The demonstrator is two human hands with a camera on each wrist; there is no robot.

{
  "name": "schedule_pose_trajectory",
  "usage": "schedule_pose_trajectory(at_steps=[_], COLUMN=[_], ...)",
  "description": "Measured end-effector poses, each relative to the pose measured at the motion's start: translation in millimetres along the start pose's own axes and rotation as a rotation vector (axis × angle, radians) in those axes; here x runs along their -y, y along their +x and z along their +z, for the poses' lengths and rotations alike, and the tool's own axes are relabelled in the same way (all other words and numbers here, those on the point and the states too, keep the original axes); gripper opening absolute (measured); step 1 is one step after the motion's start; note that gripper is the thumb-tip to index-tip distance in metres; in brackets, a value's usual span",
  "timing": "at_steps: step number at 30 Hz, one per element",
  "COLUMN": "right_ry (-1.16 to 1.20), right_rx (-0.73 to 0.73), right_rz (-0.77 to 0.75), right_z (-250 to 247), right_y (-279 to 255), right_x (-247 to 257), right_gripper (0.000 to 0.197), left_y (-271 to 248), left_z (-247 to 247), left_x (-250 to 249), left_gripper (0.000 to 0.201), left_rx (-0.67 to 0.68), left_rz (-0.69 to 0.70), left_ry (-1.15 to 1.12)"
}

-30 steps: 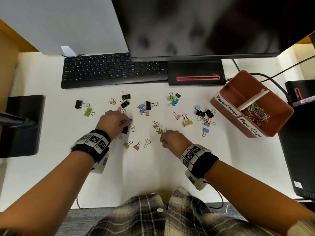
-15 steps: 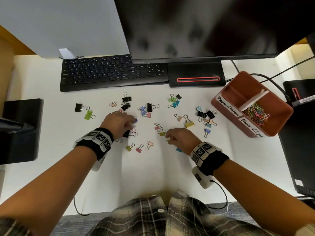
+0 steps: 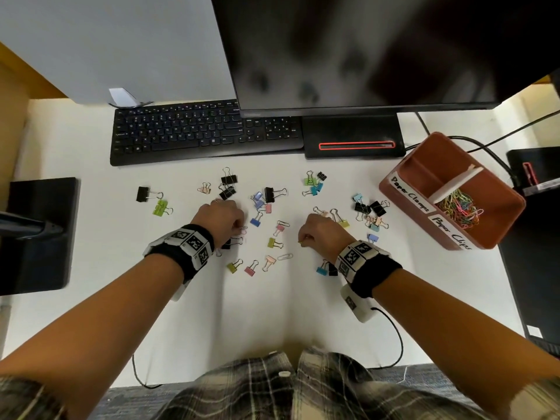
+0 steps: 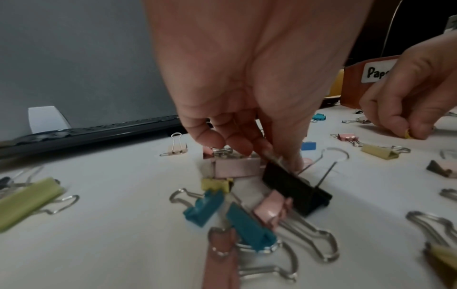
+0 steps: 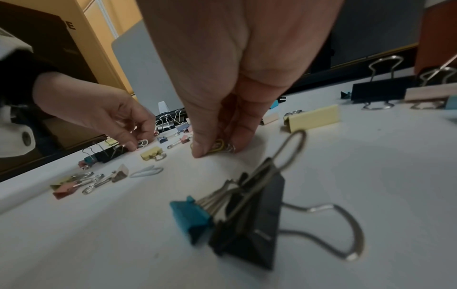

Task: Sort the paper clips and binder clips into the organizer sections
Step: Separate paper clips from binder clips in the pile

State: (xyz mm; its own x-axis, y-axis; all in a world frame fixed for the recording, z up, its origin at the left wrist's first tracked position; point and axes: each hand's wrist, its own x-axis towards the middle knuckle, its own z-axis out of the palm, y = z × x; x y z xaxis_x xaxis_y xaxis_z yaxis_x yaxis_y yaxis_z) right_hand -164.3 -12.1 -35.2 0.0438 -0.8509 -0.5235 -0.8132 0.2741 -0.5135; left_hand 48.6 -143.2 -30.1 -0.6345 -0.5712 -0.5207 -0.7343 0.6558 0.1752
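Note:
Binder clips of several colours, such as a black one [image 3: 268, 194], lie scattered across the white desk, with a white paper clip [image 3: 285, 256] among them. My left hand [image 3: 239, 230] reaches down by a black binder clip [image 4: 296, 187] and pinches a pink paper clip [image 3: 243, 228] [image 5: 142, 143] on the desk. My right hand [image 3: 301, 242] [image 5: 215, 148] pinches a yellow paper clip [image 5: 219, 145] against the desk. The brown organizer [image 3: 424, 165] stands at the right. Its "Paper Clips" section holds coloured paper clips [image 3: 460, 207]; its "Paper Clamps" section looks empty.
A black keyboard [image 3: 206, 131] and a monitor [image 3: 363, 50] on its base [image 3: 354, 140] stand behind the clips. Cables [image 3: 485, 150] run behind the organizer. A black stand [image 3: 39, 231] sits at the left and a black device [image 3: 533, 237] at the right edge. A teal and a black binder clip [image 5: 247, 221] lie under my right wrist.
My right hand has shifted a little right and away, uncovering a white paper clip and two binder clips near the wrist. My left hand stays over the same cluster.

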Motion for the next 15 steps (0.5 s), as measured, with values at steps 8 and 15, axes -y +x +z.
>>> schedule_pose_trajectory(at_steps=[8, 15], right_ry=[0.065, -0.076], right_rx=[0.006, 0.105], right_rz=[-0.039, -0.072], right_z=[0.2, 27.8], right_y=[-8.7, -2.7], right_x=[6.5, 29.2], right_gripper=[0.019, 0.026], left_y=[-3.6, -4.7], left_z=[5.0, 8.7], left_x=[2.1, 3.2], left_gripper=[0.016, 0.013], left_rx=[0.011, -0.014], left_rz=[0.032, 0.040], left_ry=[-0.068, -0.151])
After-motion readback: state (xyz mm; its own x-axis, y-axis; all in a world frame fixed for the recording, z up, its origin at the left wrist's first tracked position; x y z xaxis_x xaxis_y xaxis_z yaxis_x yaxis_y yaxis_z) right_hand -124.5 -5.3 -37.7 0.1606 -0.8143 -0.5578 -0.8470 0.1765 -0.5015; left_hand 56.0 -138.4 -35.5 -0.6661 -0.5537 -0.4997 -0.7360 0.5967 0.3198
